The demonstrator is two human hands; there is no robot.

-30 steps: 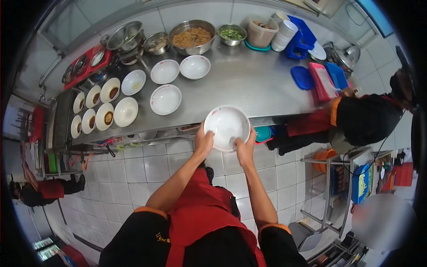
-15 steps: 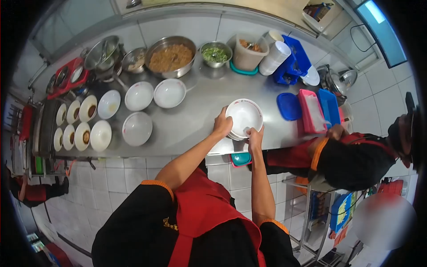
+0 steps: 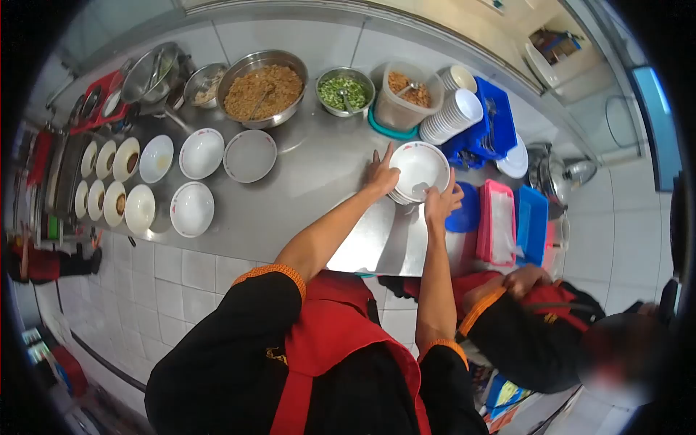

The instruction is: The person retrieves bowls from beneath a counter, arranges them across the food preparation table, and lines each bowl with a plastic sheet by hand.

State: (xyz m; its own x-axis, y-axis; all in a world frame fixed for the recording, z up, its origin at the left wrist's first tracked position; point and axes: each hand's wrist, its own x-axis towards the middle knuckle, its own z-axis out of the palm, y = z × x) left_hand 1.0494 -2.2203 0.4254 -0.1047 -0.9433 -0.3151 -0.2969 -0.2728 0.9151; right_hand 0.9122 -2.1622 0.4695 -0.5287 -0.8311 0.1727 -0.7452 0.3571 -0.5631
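Observation:
A short stack of white bowls sits above the steel counter, gripped from both sides. My left hand has its thumb over the rim and its fingers along the far left side. On the near right edge, my right hand clasps the stack, thumb pressing at the rim. Whether the stack's bottom touches the counter is hidden. To the left stand separate white bowls, a grey-looking bowl and several smaller bowls with dark sauce inside.
Along the wall stand a basin of brown minced food, chopped greens, a tub and stacked white cups. A blue lid, pink tray and blue tray lie right. A co-worker's arm is beside them.
My hands have carried the stack of bowls a little right and farther across the counter. My view has shifted, and the co-worker sits lower in it.

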